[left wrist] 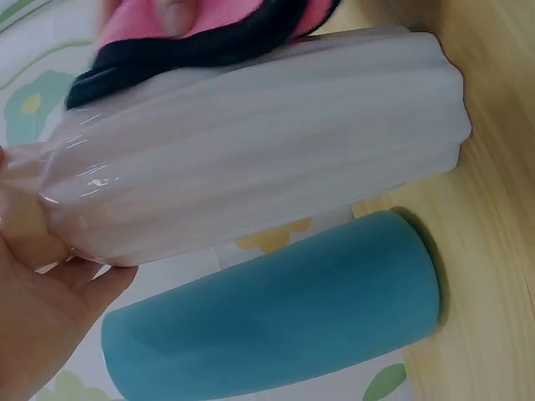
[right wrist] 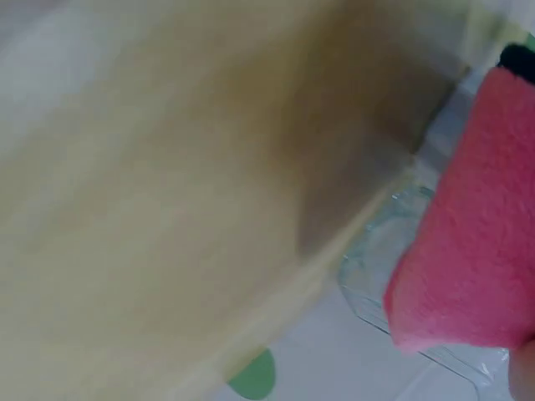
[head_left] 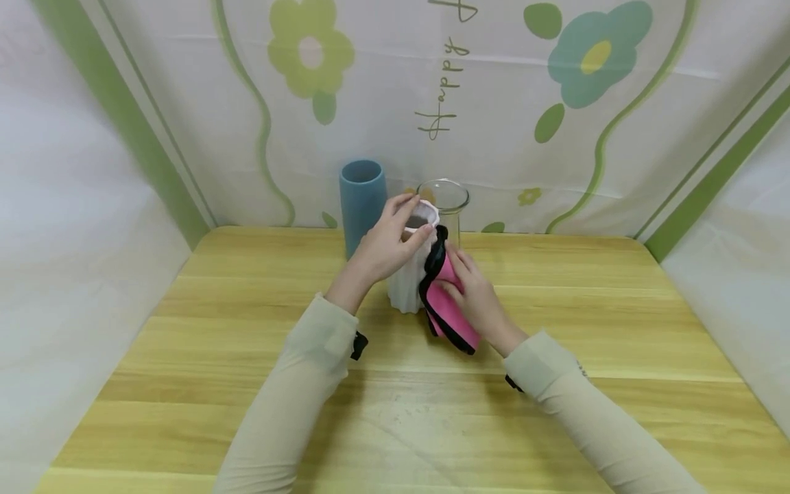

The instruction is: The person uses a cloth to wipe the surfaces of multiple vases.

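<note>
A white ribbed vase (head_left: 404,288) stands upright on the table, its side filling much of the left wrist view (left wrist: 276,142). The left hand (head_left: 387,241) grips its rim, thumb and fingers around the neck. On the vase's right side lies a pink cloth with black edging (head_left: 453,312), which the right hand (head_left: 478,295) holds and presses there. In the right wrist view the cloth (right wrist: 476,225) shows at the right, with a fingertip at its lower edge. The vase is out of that view.
A blue cylindrical vase (head_left: 358,206) stands just behind and left of the white one. A clear glass vase (head_left: 453,219) is behind to the right, partly hidden by the cloth and hand. The wooden table (head_left: 247,384) meets a flowered backdrop (head_left: 395,89) at its back edge.
</note>
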{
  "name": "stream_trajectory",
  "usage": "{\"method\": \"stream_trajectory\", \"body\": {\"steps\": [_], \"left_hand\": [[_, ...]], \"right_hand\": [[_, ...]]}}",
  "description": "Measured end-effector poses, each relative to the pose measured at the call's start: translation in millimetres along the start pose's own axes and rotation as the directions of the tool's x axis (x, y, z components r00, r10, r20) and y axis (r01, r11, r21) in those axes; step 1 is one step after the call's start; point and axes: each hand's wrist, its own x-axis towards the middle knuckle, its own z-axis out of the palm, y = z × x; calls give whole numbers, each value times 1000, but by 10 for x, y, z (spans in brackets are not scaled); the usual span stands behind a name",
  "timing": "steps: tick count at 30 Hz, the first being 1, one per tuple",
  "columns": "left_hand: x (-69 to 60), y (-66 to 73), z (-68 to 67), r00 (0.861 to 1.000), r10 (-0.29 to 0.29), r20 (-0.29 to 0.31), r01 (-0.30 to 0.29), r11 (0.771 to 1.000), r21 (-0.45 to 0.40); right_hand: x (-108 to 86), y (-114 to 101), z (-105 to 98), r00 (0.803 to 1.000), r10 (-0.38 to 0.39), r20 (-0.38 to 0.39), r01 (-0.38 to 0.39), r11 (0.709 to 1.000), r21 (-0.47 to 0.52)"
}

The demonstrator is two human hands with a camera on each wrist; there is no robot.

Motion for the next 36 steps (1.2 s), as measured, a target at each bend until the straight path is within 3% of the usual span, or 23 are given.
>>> {"method": "stream_trajectory", "body": {"steps": [5, 9, 13, 17, 23, 29, 36], "left_hand": [[4, 6, 26, 1000, -17, -19, 17, 1000, 9], [10, 13, 51, 999, -24, -37, 23, 1000, -16], [14, 31, 49, 998, -12, -57, 14, 999, 41], [11, 47, 13, 998, -14, -57, 20, 994, 104], [15, 39, -22, 999, -34, -35, 36, 998, 54], [29, -3, 0, 1000, -24, -5, 23, 997, -75], [40, -38, 22, 999, -1, -33, -1, 998, -66]], "right_hand": [[-100, 103, 53, 986, 76, 149, -71, 997, -38], [-132, 136, 70, 983, 85, 165, -78, 996, -48], [-100, 107, 49, 992, 58, 110, -55, 998, -30], [-9, 38, -3, 1000, -11, -2, 11, 1000, 6], [116, -83, -82, 988, -85, -127, 88, 996, 18], [156, -131, -66, 981, -132, -144, 134, 991, 7], [105, -62, 35, 984, -129, -123, 133, 991, 18]]}}
